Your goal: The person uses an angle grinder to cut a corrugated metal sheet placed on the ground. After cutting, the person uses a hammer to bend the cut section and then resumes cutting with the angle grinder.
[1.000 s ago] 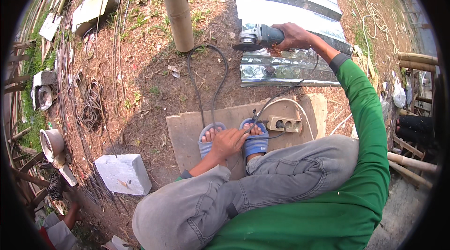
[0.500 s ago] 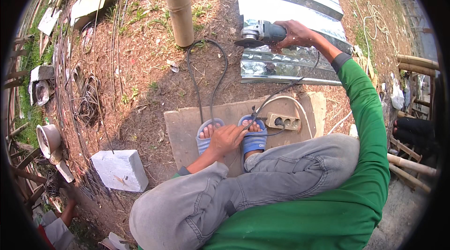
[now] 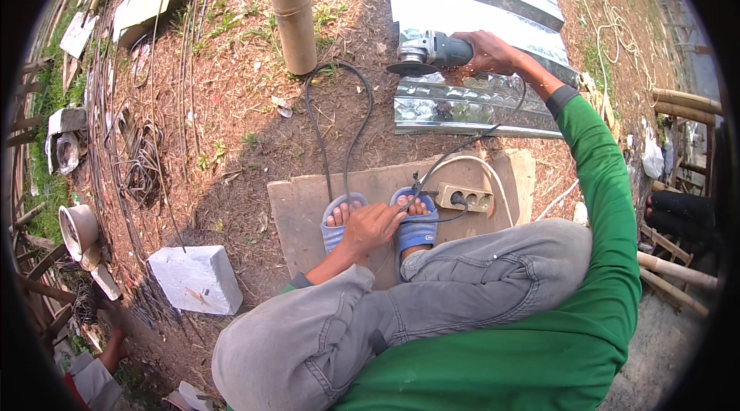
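My right hand point(image 3: 492, 54) is wrapped round the rear body of an angle grinder point(image 3: 438, 52), arm stretched forward. The grinder's dark disc point(image 3: 412, 69) sits at the left edge of the shiny metal profiles point(image 3: 455, 111) lying on the ground. Small orange sparks show by the right hand. Low between my feet, my left hand point(image 3: 370, 229) is closed, fingers pinching the black power cable point(image 3: 465, 141). Just right of it, a multi-socket power strip point(image 3: 465, 198) with a plug in it lies on a flat brown board point(image 3: 297, 203) under my blue sandals point(image 3: 418, 233).
A bamboo post point(image 3: 291, 18) stands ahead, left of the profiles. Pale blocks point(image 3: 196, 279) and thin rods point(image 3: 158, 64) lie to the left. A white bucket point(image 3: 79, 228) is at the far left. Another person's leg point(image 3: 112, 351) shows at lower left. Cable loops cross the ground.
Orange sparks now show more plainly near my right hand. The grinder and both hands stay almost where they were, with the view shifted slightly.
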A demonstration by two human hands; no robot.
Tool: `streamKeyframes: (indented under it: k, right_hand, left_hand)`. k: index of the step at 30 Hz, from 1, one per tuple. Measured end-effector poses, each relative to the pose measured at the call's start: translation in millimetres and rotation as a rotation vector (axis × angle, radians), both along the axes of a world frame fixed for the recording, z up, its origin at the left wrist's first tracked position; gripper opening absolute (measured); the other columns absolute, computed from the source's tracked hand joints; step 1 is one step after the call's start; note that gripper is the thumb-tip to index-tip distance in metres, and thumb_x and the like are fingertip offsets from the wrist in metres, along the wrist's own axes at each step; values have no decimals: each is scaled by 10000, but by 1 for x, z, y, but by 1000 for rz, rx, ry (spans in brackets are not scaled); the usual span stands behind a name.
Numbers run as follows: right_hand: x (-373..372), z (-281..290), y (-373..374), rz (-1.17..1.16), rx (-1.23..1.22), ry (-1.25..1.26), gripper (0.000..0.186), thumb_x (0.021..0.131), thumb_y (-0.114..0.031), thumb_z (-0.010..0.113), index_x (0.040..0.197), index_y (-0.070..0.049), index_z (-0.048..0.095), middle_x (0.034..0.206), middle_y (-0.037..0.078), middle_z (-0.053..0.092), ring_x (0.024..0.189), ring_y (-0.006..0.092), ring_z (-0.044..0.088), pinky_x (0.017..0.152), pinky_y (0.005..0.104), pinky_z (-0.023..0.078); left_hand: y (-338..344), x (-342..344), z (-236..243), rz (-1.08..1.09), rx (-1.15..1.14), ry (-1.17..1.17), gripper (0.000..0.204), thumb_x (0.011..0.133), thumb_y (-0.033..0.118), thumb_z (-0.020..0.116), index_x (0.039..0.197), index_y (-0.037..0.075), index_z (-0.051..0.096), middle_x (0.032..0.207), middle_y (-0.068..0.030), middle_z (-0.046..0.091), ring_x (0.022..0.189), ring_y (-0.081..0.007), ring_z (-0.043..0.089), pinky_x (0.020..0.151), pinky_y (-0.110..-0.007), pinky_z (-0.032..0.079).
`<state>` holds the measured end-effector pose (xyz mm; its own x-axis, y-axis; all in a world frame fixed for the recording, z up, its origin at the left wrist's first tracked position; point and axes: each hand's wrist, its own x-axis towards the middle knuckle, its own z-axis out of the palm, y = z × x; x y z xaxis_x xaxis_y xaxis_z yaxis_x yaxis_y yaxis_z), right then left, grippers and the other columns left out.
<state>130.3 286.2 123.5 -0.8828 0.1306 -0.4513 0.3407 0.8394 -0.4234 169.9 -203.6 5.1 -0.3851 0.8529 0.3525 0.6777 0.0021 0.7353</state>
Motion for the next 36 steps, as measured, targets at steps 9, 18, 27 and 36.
streamKeyframes:
  k: [9, 18, 27, 36]
  right_hand:
    - [4, -2, 1, -33, -60, 65, 731, 751, -301, 1005, 1373, -24, 739, 1128, 135, 838, 960, 278, 798, 899, 429, 656]
    - [7, -9, 5, -3, -26, 102, 725, 765, -283, 995, 1386, -16, 734, 1140, 138, 842, 925, 280, 808, 886, 436, 662]
    - [6, -5, 3, 0, 58, 58, 795, 739, -291, 1015, 1424, -16, 721, 1194, 165, 840, 1035, 305, 817, 961, 472, 656]
    - [8, -14, 13, -30, 4, 41, 783, 729, -261, 1007, 1421, -24, 727, 1194, 164, 838, 1030, 305, 813, 965, 460, 653]
  left_hand:
    - [1, 0, 0, 0, 0, 9, 174, 984, 135, 860, 1118, 42, 803, 800, -64, 714, 676, -236, 725, 607, -388, 556]
    - [0, 0, 0, -3, -6, 3, 195, 986, 146, 861, 1141, 42, 805, 806, -67, 717, 682, -238, 730, 609, -390, 556]
    - [0, -1, 1, -3, 5, 16, 197, 985, 147, 864, 1145, 47, 806, 805, -61, 713, 680, -231, 723, 607, -387, 551]
    - [0, -2, -1, -21, 17, 15, 244, 973, 161, 880, 1171, 47, 795, 795, -62, 689, 682, -236, 712, 610, -390, 543]
